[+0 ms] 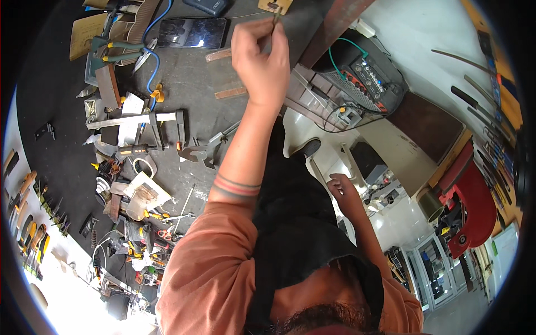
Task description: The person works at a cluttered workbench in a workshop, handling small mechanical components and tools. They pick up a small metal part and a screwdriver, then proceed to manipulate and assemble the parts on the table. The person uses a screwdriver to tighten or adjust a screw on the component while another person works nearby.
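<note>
Hair [312, 319], six o'clock, nearest; dark apron [296, 223] above it.
Left hand [261, 61], twelve o'clock, over the counter [184, 67]: thumb and finger pinched on a thin stick [277, 15].
Thin stick: at the fingertips, long axis toward one o'clock, overlapping a wooden block [268, 5]; contact cannot be told.
Right hand [345, 195], between three and four o'clock: well apart from the stick, fingers loosely curled, nothing visible in them.
Plastic tray [88, 75], ten o'clock: partly covered by tools, contents unclear.
Cardboard box [146, 17], between ten and eleven: contents indistinct.
</note>
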Action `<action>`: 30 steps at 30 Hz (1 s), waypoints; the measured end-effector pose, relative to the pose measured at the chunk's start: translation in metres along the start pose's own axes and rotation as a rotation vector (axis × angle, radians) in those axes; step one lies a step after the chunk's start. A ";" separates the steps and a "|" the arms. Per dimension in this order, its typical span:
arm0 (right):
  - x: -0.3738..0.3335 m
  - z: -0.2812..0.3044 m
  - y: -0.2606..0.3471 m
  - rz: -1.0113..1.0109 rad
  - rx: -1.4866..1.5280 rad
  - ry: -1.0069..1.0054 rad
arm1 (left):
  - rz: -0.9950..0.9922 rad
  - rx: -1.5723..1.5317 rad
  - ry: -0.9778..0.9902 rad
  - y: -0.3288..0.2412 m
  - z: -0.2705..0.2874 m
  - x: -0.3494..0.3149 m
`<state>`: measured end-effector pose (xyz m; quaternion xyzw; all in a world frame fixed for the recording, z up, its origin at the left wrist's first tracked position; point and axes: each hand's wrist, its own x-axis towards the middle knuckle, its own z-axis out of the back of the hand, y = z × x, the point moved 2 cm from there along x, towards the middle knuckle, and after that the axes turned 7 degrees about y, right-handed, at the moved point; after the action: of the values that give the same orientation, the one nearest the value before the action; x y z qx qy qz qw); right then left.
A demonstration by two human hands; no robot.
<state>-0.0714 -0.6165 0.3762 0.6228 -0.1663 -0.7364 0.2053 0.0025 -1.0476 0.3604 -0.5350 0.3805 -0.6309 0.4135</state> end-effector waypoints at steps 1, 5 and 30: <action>0.001 0.000 0.000 0.003 0.035 0.011 | 0.069 -0.041 0.043 -0.011 0.008 -0.012; -0.003 0.001 0.022 0.102 0.103 0.001 | 0.370 -0.283 0.332 -0.065 0.039 -0.075; -0.238 -0.068 0.000 0.845 0.358 0.230 | 0.684 -0.277 0.591 -0.345 0.222 -0.394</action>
<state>0.0290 -0.4942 0.5666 0.6039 -0.5056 -0.4743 0.3933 0.2163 -0.5629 0.5674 -0.2265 0.7169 -0.5269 0.3964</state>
